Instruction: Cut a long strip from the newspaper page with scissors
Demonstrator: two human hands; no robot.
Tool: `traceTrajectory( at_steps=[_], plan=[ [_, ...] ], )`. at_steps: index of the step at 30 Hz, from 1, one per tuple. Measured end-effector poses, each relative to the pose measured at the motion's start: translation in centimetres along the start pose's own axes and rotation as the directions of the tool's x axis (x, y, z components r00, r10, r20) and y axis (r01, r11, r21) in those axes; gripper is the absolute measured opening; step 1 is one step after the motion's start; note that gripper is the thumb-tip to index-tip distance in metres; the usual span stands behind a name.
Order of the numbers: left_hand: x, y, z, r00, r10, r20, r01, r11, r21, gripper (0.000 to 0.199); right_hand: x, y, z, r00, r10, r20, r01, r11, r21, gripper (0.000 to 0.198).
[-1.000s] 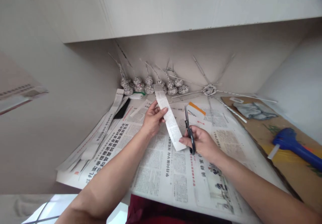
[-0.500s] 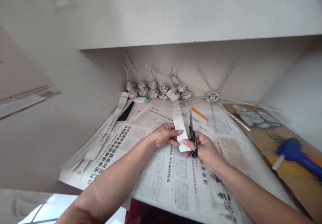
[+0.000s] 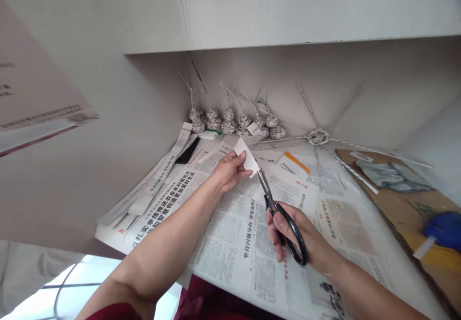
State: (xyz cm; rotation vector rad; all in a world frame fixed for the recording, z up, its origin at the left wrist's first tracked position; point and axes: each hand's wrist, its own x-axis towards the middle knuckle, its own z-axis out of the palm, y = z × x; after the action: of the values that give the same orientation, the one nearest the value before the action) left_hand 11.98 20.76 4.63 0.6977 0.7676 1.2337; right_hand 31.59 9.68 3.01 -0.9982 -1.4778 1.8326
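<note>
Over the spread newspaper (image 3: 230, 243), the right hand (image 3: 291, 236) has drawn back and swung the scissors (image 3: 279, 212) round, blades now meeting the paper strip (image 3: 247, 159) pinched in the left hand (image 3: 228, 171).

The newspaper sheets (image 3: 230, 243) in front of both hands lie flat and bare, giving open passage across the near and middle tabletop. At the back wall, a row of woven paper coils (image 3: 234, 123) with upright sticks and a spoked woven base (image 3: 319, 136) obstruct access. The right side is occupied by a blue glue gun (image 3: 444, 229) and a grey cloth (image 3: 392, 176); loose paper strips (image 3: 158, 176) line the left wall.
</note>
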Motion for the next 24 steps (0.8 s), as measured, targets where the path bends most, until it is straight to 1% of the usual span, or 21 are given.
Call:
traceTrajectory(
  at_steps=[3,5,13,18,21,24],
  plan=[
    [0.01,0.23,0.05,0.999,0.008,-0.046,-0.009,1.0,-0.029,0.007,0.07,0.05,0.19,1.0,0.008,0.005,-0.008,0.999,-0.037,0.043],
    [-0.04,0.29,0.13,0.999,0.005,-0.049,-0.007,0.999,-0.043,0.004,0.15,0.03,0.22,1.0,0.02,0.004,-0.02,0.999,-0.05,0.044],
    [-0.19,0.06,0.21,1.0,-0.02,0.001,0.02,0.999,-0.043,0.004,0.0,-0.06,0.11,0.999,0.05,0.004,-0.05,0.997,-0.063,0.043],
    [-0.23,-0.14,0.23,0.999,-0.031,0.019,0.031,0.999,-0.027,0.008,-0.01,-0.35,0.18,0.998,0.07,-0.009,-0.07,0.996,-0.061,0.048],
    [-0.29,-0.13,0.23,0.999,-0.026,0.028,0.027,0.999,-0.019,0.009,0.04,-0.48,0.18,0.997,0.075,-0.006,-0.075,0.996,-0.042,0.049],
    [-0.37,-0.35,0.22,0.997,-0.04,0.063,0.04,0.999,0.001,0.008,0.1,-0.44,0.09,0.998,0.065,-0.003,-0.065,0.998,0.002,0.048]
  ],
)
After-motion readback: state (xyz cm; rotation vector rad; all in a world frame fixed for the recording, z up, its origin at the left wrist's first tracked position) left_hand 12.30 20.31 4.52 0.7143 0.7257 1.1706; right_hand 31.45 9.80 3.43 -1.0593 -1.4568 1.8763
